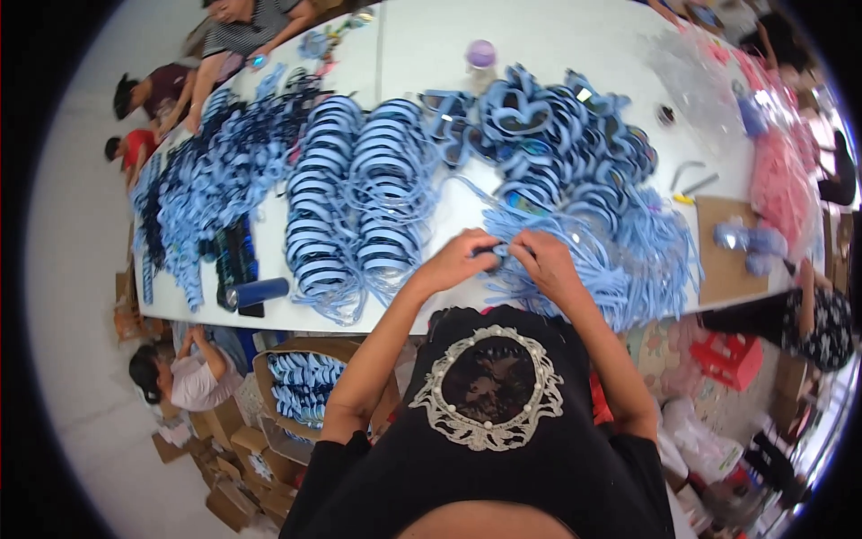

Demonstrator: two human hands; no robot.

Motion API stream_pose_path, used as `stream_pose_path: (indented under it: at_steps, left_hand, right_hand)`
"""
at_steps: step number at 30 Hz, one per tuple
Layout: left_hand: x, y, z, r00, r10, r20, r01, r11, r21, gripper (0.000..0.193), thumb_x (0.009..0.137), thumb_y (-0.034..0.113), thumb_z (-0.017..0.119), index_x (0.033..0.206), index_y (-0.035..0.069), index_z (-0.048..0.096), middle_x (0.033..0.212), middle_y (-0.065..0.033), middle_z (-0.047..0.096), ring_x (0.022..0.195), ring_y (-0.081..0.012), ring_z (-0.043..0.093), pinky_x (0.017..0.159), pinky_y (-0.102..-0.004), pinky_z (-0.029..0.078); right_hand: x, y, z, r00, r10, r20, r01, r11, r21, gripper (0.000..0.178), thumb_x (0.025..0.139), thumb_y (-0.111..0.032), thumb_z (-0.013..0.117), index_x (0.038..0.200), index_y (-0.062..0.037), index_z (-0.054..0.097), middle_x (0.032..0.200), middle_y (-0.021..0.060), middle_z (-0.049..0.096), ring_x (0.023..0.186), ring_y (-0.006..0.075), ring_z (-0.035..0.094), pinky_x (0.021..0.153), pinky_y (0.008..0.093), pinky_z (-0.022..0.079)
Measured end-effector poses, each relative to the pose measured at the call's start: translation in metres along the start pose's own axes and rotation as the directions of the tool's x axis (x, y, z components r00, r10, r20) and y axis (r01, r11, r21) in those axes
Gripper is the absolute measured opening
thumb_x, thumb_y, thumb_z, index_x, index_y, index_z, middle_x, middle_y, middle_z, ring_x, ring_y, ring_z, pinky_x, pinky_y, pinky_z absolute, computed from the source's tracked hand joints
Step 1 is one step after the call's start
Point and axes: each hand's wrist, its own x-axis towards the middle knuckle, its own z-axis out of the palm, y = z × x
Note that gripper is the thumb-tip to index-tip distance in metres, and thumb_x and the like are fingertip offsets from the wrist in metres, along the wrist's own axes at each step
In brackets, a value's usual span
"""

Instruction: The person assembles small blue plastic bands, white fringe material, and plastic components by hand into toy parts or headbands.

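Note:
My left hand (462,258) and my right hand (545,261) meet in front of my chest, above the table's near edge. Fingertips of both are pinched on a small light-blue and dark piece (500,251) that looks like part of a pair of goggles; most of it is hidden by the fingers. Just beyond and right of them lies a heap of light-blue straps (584,274). Behind it are piled goggles (525,117) with light-blue frames and dark lenses. Left of my hands, two long rows of nested goggles (321,189) run away from me, their straps trailing between.
A tangled light-blue and black heap (215,171) covers the white table's (422,45) left. Near it lies a blue cylinder (258,293). A purple-lidded container (481,56) stands at the back. Cardboard (718,260) and pink plastic bags (783,175) are right. People sit around; an open carton (269,395) stands below left.

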Motion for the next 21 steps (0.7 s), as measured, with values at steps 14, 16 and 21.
stream_pose_path:
  at_steps: [14, 16, 21]
  left_hand:
    - [-0.027, -0.047, 0.074, 0.955, 0.140, -0.262, -0.121, 0.989, 0.085, 0.023, 0.098, 0.025, 0.060, 0.092, 0.002, 0.062, 0.089, -0.0135, 0.060, 0.091, -0.0338, 0.054, 0.086, -0.0442, 0.044]
    - [-0.027, -0.047, 0.077, 0.942, 0.141, -0.304, -0.115, 0.988, 0.101, 0.023, 0.098, 0.024, 0.061, 0.091, 0.002, 0.061, 0.087, -0.0124, 0.058, 0.089, -0.0318, 0.053, 0.083, -0.0433, 0.043]
    - [-0.040, -0.039, 0.082, 0.911, 0.185, -0.367, -0.185, 0.982, 0.035, 0.026, 0.098, 0.024, 0.062, 0.088, 0.000, 0.060, 0.080, -0.0100, 0.054, 0.082, -0.0282, 0.051, 0.081, -0.0399, 0.043]
  right_hand:
    - [-0.015, -0.006, 0.037, 0.994, 0.092, 0.054, -0.089, 0.994, -0.066, 0.033, 0.098, -0.019, 0.065, 0.076, 0.0028, 0.055, 0.066, 0.0218, 0.052, 0.057, 0.0332, 0.047, 0.057, 0.0425, 0.039]
    - [-0.015, 0.007, 0.051, 0.994, 0.108, 0.011, -0.108, 0.994, -0.012, 0.036, 0.098, -0.020, 0.065, 0.073, 0.0031, 0.054, 0.063, 0.0196, 0.049, 0.055, 0.0270, 0.042, 0.055, 0.0414, 0.036]
    - [-0.030, 0.065, 0.092, 0.963, 0.225, -0.147, -0.209, 0.971, 0.115, 0.048, 0.101, -0.024, 0.063, 0.065, 0.0028, 0.048, 0.055, 0.0094, 0.037, 0.056, 0.0128, 0.028, 0.050, 0.0386, 0.028]
